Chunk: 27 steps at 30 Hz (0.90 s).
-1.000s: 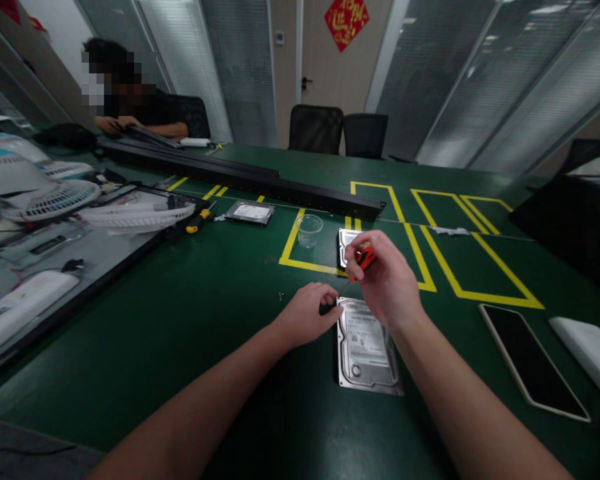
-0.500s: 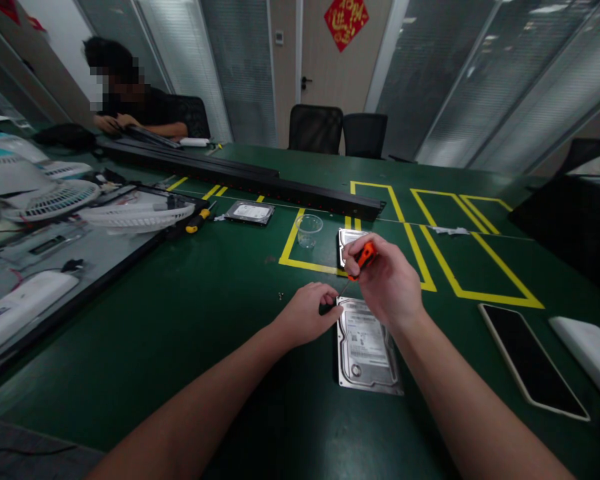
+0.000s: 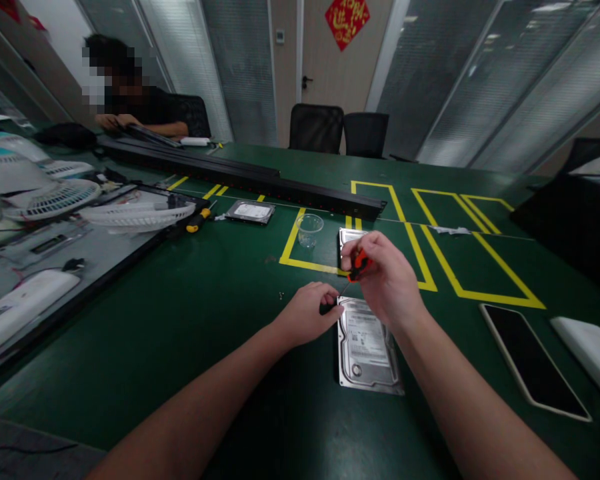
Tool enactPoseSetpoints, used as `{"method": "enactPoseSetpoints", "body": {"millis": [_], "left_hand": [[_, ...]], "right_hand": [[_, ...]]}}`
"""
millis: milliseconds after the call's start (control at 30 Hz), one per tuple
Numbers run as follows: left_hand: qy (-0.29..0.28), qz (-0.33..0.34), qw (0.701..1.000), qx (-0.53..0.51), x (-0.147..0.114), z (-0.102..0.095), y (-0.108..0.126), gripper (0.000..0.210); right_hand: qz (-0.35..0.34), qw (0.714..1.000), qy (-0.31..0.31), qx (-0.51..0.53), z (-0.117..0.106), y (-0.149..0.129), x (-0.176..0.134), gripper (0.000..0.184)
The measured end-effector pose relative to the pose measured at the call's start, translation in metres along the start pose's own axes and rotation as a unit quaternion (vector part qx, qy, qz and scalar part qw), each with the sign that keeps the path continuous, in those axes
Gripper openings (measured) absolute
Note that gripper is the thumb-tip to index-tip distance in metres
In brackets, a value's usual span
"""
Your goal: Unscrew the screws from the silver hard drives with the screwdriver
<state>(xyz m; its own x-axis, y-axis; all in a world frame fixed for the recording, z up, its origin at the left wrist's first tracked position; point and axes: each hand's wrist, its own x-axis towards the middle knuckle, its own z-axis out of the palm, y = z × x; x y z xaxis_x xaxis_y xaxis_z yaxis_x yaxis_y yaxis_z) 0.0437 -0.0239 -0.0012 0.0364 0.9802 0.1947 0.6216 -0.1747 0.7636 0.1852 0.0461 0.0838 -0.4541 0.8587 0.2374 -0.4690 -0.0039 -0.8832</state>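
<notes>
A silver hard drive [image 3: 367, 350] lies label side up on the green table in front of me. My left hand [image 3: 307, 313] grips its far left corner, with the thumb on the near side and the fingers curled beyond. In my right hand [image 3: 393, 283] is a screwdriver [image 3: 359, 267] with an orange and black handle, held tilted. Its thin shaft runs down to that same corner, and the tip is partly hidden by my left fingers. A few tiny screws [image 3: 281, 295] lie left of my left hand. Behind my right hand, a second hard drive [image 3: 347, 235] is partly covered.
A clear plastic cup [image 3: 310, 232] stands inside yellow tape lines. Farther left are another hard drive [image 3: 251, 211] and a yellow screwdriver [image 3: 199, 221]. Long black bars [image 3: 300, 193] cross the table. A phone [image 3: 533, 360] lies at right, fan parts [image 3: 140, 217] at left. A person sits far left.
The screwdriver handle has turned in my right fingers, which have shifted slightly on it. My left hand and the hard drive stay in place.
</notes>
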Motion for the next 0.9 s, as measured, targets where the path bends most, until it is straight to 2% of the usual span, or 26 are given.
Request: {"method": "enactPoseSetpoints", "body": {"millis": [133, 267, 367, 533, 633, 767, 900], "left_hand": [[-0.001, 0.000, 1.000, 0.002, 0.0001, 0.0001, 0.0003, 0.017], [-0.002, 0.000, 1.000, 0.001, 0.0002, -0.0002, 0.0003, 0.016], [-0.001, -0.003, 1.000, -0.002, 0.0004, -0.0006, 0.0006, 0.017], [-0.002, 0.001, 1.000, 0.000, -0.0003, -0.0008, 0.0014, 0.016], [0.002, -0.001, 1.000, -0.001, -0.0007, 0.0001, 0.0007, 0.016], [0.003, 0.005, 1.000, 0.002, -0.0002, 0.0009, -0.0005, 0.017], [0.000, 0.006, 1.000, 0.003, 0.0001, 0.0003, 0.0000, 0.017]], "right_hand": [[0.000, 1.000, -0.013, 0.000, 0.0005, 0.0000, -0.0003, 0.011], [-0.015, 1.000, -0.020, -0.013, -0.0005, 0.0012, 0.0002, 0.028], [0.003, 1.000, 0.001, -0.014, -0.0010, 0.0013, -0.0007, 0.017], [0.007, 1.000, -0.006, 0.000, -0.0008, 0.0006, -0.0004, 0.017], [-0.009, 1.000, -0.019, 0.003, -0.0014, 0.0004, 0.0013, 0.028], [0.000, 1.000, 0.002, -0.006, -0.0013, -0.0006, 0.0002, 0.013], [0.009, 1.000, 0.001, -0.003, 0.0006, -0.0010, -0.0012, 0.013]]}}
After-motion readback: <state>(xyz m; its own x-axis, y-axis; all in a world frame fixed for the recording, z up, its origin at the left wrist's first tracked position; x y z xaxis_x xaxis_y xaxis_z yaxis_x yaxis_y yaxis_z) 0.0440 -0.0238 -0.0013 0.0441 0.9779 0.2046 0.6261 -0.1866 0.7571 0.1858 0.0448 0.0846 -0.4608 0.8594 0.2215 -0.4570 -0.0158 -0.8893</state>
